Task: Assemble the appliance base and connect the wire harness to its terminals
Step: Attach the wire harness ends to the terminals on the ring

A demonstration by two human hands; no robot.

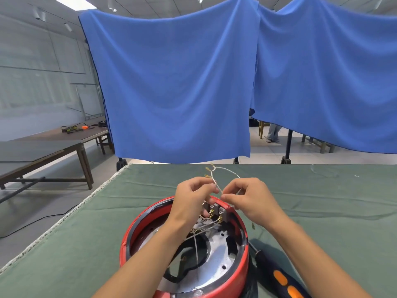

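Both hands pinch the wire harness [214, 179] (above base).

The red base [227, 274] runs off the bottom edge, its near rim unseen. The left forearm [154, 250] covers part of its inside. The screwdriver [279, 274] is cut off at its handle end. The small metal ends on the wires [211, 225] are too small to tell which are seated. A person [273, 132] behind the blue cloth [176, 87] shows only legs.
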